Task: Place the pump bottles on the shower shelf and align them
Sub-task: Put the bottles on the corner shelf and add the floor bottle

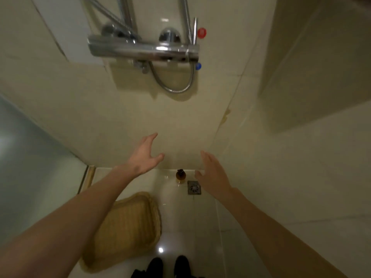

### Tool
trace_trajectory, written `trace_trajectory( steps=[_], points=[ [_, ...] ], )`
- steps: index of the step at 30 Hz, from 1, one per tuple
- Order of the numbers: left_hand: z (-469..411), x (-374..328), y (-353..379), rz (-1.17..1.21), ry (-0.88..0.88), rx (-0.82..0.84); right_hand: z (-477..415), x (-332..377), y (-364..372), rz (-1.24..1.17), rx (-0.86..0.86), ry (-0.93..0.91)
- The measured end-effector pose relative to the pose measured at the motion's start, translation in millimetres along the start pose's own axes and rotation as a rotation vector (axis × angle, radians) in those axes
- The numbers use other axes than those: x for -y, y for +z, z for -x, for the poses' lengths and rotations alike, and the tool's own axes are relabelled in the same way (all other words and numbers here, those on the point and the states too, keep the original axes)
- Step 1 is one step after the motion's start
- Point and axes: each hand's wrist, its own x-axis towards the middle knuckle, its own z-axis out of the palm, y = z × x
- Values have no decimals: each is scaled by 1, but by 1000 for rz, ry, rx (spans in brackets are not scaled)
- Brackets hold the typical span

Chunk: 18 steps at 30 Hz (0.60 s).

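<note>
An amber pump bottle (180, 175) with a dark pump stands upright on the shower floor against the back wall. My left hand (144, 156) is stretched out above and to the left of it, fingers spread, holding nothing. To the bottle's right, my right hand (212, 174) is open as well, palm toward the bottle and apart from it. High on the wall, the chrome shower mixer bar (140, 50) forms a flat shelf-like top with nothing on it. No other pump bottle is in view.
A square metal floor drain (194, 187) lies just right of the bottle. A yellow woven bath mat (128, 227) covers the floor at left. A shower hose (176, 85) loops under the mixer. Glass panel (30, 161) at left, tiled wall at right. My dark shoes (168, 266) are at the bottom.
</note>
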Motion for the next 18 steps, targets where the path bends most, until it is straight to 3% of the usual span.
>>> trace_trajectory(
  steps=[10,18],
  points=[
    [-37,143,174,-99,3,94,-61,-132,171,17,9,-41],
    [-79,269,309,-161,32,66,-135,-237,323,-3,15,-24]
  ],
)
